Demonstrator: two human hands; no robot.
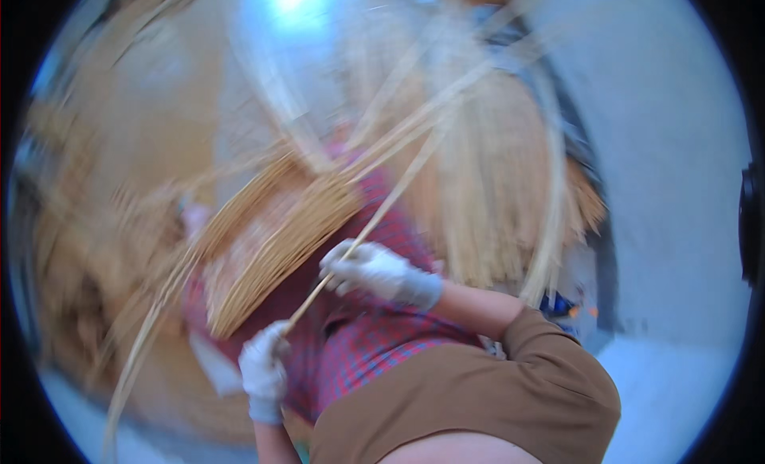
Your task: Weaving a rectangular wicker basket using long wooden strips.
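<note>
Brown fabric of the person's top (pixel 470 392) fills the lower middle, closest to the lens, its sleeve pushed up above the right elbow. Pale grey-blue floor (pixel 669 185) spreads along the right side. Beyond the right arm lies a broad heap of straw-coloured strips (pixel 498 197), blurred at its upper end, with its lower ends fanning out. Checked red-and-blue cloth (pixel 378 368) covers the lap and legs. On it, tilted from lower left to upper right, rests a curved woven piece (pixel 291 253) with two golden bands and a paler, smeared inside; long loose ends trail from it both ways. Both hands wear white gloves and work just below the piece, apart from each other. Across the near thigh, the right hand (pixel 370 270) has its fingers bent and nearly closed around a slender pale stalk (pixel 396 194). Lower down, the left hand (pixel 264 364) is curled closed on the stalk's near end, while the far end runs up past the woven piece into blur. Near the right elbow sits a small dark-blue object (pixel 559 306), too blurred to identify.
</note>
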